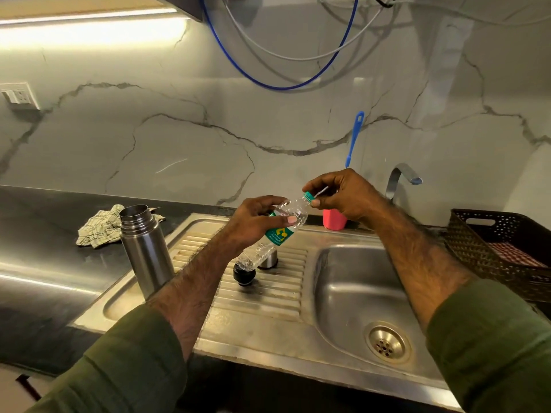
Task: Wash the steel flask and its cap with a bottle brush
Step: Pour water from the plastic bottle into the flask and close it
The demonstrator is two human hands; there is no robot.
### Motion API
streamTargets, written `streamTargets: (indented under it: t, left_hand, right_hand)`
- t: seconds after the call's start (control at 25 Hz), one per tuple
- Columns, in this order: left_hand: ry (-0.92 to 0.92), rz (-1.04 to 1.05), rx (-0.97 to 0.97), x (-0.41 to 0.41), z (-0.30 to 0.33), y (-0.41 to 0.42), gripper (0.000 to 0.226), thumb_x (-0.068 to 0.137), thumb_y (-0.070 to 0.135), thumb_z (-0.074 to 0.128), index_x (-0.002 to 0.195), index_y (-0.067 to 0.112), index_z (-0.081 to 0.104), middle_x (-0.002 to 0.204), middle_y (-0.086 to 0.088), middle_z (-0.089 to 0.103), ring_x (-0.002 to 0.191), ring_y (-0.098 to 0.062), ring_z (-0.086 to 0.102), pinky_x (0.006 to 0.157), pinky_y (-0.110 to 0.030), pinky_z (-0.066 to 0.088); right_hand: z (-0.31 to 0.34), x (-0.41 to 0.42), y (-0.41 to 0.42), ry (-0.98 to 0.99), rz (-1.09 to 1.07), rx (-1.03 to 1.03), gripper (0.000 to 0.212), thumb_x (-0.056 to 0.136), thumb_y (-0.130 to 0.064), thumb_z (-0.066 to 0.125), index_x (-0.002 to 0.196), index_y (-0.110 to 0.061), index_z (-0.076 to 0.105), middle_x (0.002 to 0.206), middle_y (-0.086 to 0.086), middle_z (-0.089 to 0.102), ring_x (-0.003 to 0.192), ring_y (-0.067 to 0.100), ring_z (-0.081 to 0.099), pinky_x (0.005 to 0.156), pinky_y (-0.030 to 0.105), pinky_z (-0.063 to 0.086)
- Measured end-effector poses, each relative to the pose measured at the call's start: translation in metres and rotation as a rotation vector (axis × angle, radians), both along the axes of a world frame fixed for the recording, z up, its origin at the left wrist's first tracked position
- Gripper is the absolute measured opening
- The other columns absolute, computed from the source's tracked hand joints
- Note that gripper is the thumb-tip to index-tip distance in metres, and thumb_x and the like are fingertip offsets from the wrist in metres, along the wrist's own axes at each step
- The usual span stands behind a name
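**Sink station: two hands on a plastic bottle, flask and cap parts on the drainer**

- Left hand: grip curled round the middle of a clear plastic bottle with a green label, held tilted above the drainer.
- Right hand: thumb and fingers pinch the bottle's green cap at its upper end.
- Steel flask: upright and uncapped, well left of the left grip, at the drainer's left edge, partly behind the left forearm.
- Black stopper and steel cap: on the ribbed drainer directly below the left grip, partly hidden by the bottle's base.
- Bottle brush: blue handle rising behind the right grip, standing in a red cup whose top the hand covers.
- Tap: just right of the right grip, over the sink bowl.
- Checked cloth: on the dark bench behind the flask.
- Dark woven basket: far right of the right forearm.
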State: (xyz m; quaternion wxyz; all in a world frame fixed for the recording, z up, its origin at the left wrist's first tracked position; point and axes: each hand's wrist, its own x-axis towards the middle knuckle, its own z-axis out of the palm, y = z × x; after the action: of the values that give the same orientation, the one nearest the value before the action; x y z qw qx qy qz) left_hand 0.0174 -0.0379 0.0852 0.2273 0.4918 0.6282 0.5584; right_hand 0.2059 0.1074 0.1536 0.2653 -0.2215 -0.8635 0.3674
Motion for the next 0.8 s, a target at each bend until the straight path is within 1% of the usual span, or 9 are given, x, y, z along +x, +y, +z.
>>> streamTargets:
  t: [0.08,0.16,0.28,0.4,0.52,0.56,0.64,0.72,0.8]
  left_hand:
    - [0.02,0.001,0.01,0.002,0.0,0.001,0.053,0.081,0.028,0.092,0.131,0.019,0.074,0.117,-0.004,0.079,0.11,-0.023,0.076,0.101,-0.05,0.061]
    - [0.078,0.028,0.027,0.004,0.001,0.003,0.056,0.078,0.03,0.095,0.13,0.021,0.074,0.117,-0.002,0.079,0.11,-0.021,0.075,0.1,-0.046,0.062]
    - [0.228,0.093,0.054,0.011,0.004,0.006,0.061,0.075,0.034,0.097,0.13,0.022,0.073,0.116,0.004,0.077,0.108,-0.014,0.072,0.099,-0.037,0.061]
    - [0.428,0.123,0.064,0.013,0.005,0.008,0.067,0.071,0.044,0.098,0.13,0.028,0.071,0.115,0.007,0.074,0.106,-0.01,0.07,0.097,-0.035,0.061]
    - [0.64,0.214,0.077,0.01,0.001,0.011,0.07,0.069,0.057,0.093,0.13,0.034,0.066,0.118,0.01,0.07,0.106,-0.013,0.065,0.095,-0.038,0.059]
    - [0.632,0.264,0.098,0.007,0.001,0.012,0.07,0.071,0.055,0.093,0.13,0.032,0.064,0.119,0.008,0.069,0.106,-0.015,0.065,0.093,-0.036,0.059]
    - [0.394,0.363,0.159,-0.008,-0.003,0.012,0.07,0.077,0.038,0.094,0.136,0.028,0.058,0.125,0.001,0.067,0.108,-0.019,0.068,0.09,-0.033,0.061]
    - [0.163,0.431,0.196,-0.025,-0.008,0.013,0.075,0.083,0.021,0.091,0.145,0.029,0.051,0.137,-0.006,0.063,0.114,-0.023,0.068,0.095,-0.037,0.062]
    - [0.091,0.487,0.171,-0.041,-0.017,0.016,0.072,0.086,0.014,0.088,0.147,0.027,0.051,0.144,-0.008,0.059,0.119,-0.025,0.066,0.103,-0.04,0.059]
  right_hand:
    - [0.001,0.0,0.002,-0.028,-0.015,0.014,0.02,0.09,-0.014,0.079,0.109,-0.021,0.078,0.096,-0.008,0.076,0.084,0.005,0.07,0.067,0.01,0.048]
    - [0.0,0.0,0.003,-0.061,-0.031,0.03,0.011,0.093,-0.028,0.076,0.101,-0.021,0.077,0.09,-0.006,0.075,0.08,0.009,0.071,0.071,0.019,0.053]
    - [-0.008,-0.006,0.003,-0.177,-0.12,0.25,0.034,0.104,-0.046,0.056,0.09,-0.019,0.071,0.087,0.0,0.069,0.081,0.016,0.064,0.075,0.033,0.051]
    - [-0.022,-0.015,0.001,-0.216,-0.295,0.467,0.049,0.11,-0.041,0.036,0.092,-0.01,0.07,0.091,0.01,0.07,0.082,0.024,0.062,0.083,0.036,0.053]
    - [-0.025,-0.02,0.003,-0.086,-0.336,0.308,0.051,0.109,-0.05,0.04,0.085,-0.014,0.067,0.073,0.001,0.062,0.069,0.016,0.056,0.075,0.032,0.05]
    - [-0.025,-0.022,0.004,-0.019,-0.319,0.181,0.052,0.106,-0.057,0.042,0.087,-0.015,0.068,0.072,-0.004,0.06,0.069,0.012,0.056,0.071,0.03,0.048]
    - [-0.026,-0.031,0.002,0.096,-0.287,-0.061,0.055,0.101,-0.063,0.045,0.09,-0.015,0.07,0.077,-0.005,0.065,0.072,0.012,0.06,0.068,0.028,0.05]
    - [-0.035,-0.045,0.004,0.076,-0.268,-0.145,0.047,0.101,-0.057,0.055,0.091,-0.014,0.071,0.081,0.0,0.071,0.071,0.014,0.065,0.066,0.03,0.056]
    - [-0.05,-0.066,0.007,0.026,-0.214,-0.173,0.032,0.1,-0.045,0.064,0.09,-0.016,0.071,0.085,0.003,0.074,0.071,0.016,0.068,0.068,0.034,0.06]
